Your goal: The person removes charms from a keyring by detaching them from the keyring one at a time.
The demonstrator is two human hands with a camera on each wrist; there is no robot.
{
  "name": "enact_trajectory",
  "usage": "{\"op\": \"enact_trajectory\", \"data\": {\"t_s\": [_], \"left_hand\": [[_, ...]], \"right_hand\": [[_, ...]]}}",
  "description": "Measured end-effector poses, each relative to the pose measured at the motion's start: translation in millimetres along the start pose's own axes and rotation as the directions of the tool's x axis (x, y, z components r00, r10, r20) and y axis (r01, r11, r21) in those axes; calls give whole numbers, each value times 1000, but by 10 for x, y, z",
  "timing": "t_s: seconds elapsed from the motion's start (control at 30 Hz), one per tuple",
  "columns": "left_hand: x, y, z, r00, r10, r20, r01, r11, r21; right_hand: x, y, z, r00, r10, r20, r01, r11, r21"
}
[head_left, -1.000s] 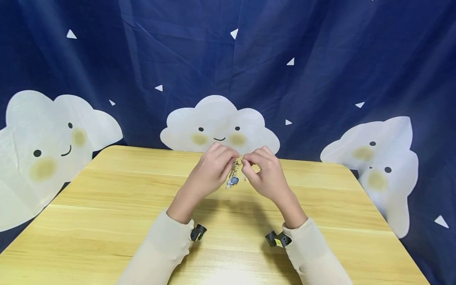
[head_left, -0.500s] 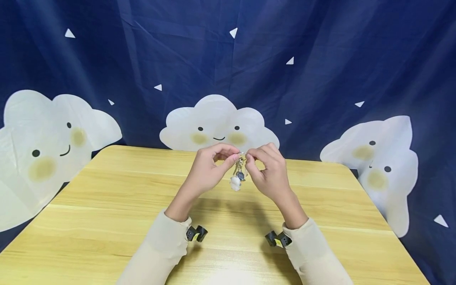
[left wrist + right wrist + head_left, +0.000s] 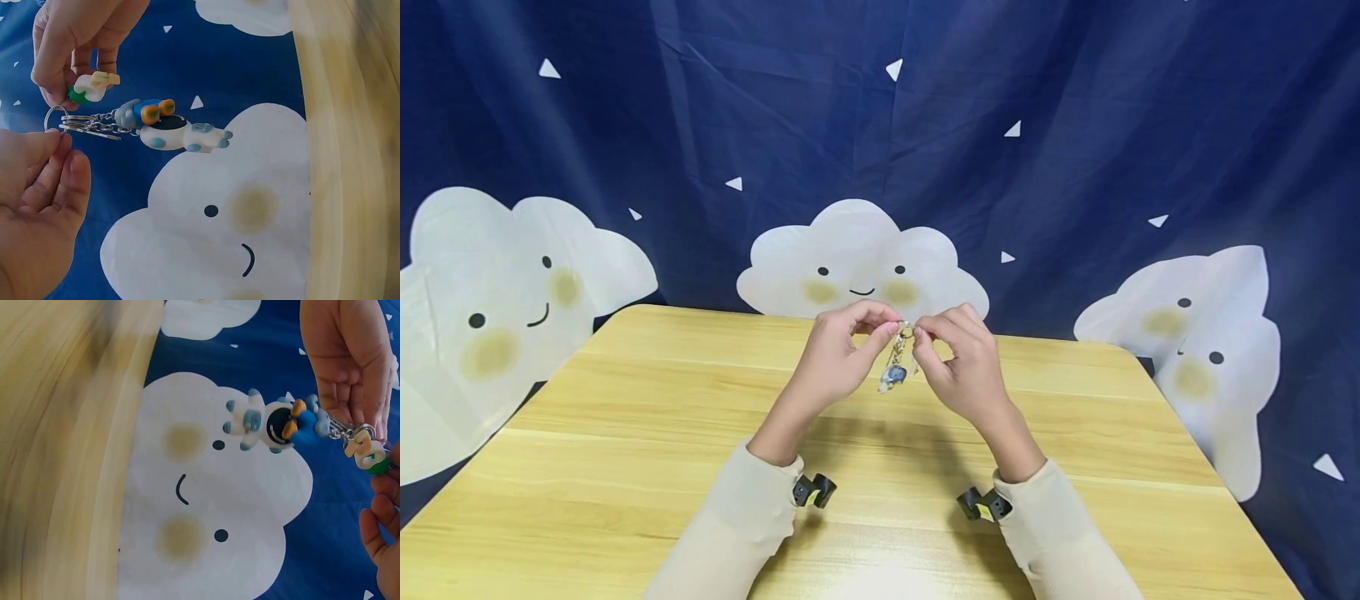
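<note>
Above the far part of the table, my left hand pinches a metal key ring between thumb and fingertips. From the ring, on short chains, hang a blue-grey figure charm with orange feet and a white astronaut-like figure charm. My right hand, at the ring's other side, pinches a small white-and-green charm near its green end; the right wrist view shows this small charm in front of the left fingers. Fingertips hide how the small charm joins the ring.
A light wooden table lies below both hands. Behind it hangs a dark blue curtain with white smiling clouds. Small black cameras sit at both wrists.
My left hand has turned, its thumb and fingers now spread wider behind the pinch. The hanging charms have swung and twisted, and the ring shows more clearly between the hands.
</note>
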State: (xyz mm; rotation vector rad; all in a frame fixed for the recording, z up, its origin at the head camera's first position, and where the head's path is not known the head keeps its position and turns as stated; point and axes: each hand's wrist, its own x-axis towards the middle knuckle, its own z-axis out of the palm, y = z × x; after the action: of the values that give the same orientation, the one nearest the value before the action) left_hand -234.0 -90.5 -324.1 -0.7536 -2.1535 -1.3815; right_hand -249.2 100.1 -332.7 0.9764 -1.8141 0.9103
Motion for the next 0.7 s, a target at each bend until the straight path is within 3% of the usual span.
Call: {"op": "enact_trajectory", "data": {"t_s": [0.23, 0.57, 0.7], "left_hand": [[7, -9, -49, 994, 109, 4, -108, 986, 130], [11, 13, -108, 969, 232, 89, -246, 940, 237], [8, 26, -114, 965, 240, 111, -262, 925, 276]], "right_hand": [[-2, 0, 14, 1000, -19, 18, 19, 1000, -6], [-26, 20, 9, 995, -31, 91, 32, 999, -12], [-22, 13, -1, 992, -37, 123, 39, 999, -10]]}}
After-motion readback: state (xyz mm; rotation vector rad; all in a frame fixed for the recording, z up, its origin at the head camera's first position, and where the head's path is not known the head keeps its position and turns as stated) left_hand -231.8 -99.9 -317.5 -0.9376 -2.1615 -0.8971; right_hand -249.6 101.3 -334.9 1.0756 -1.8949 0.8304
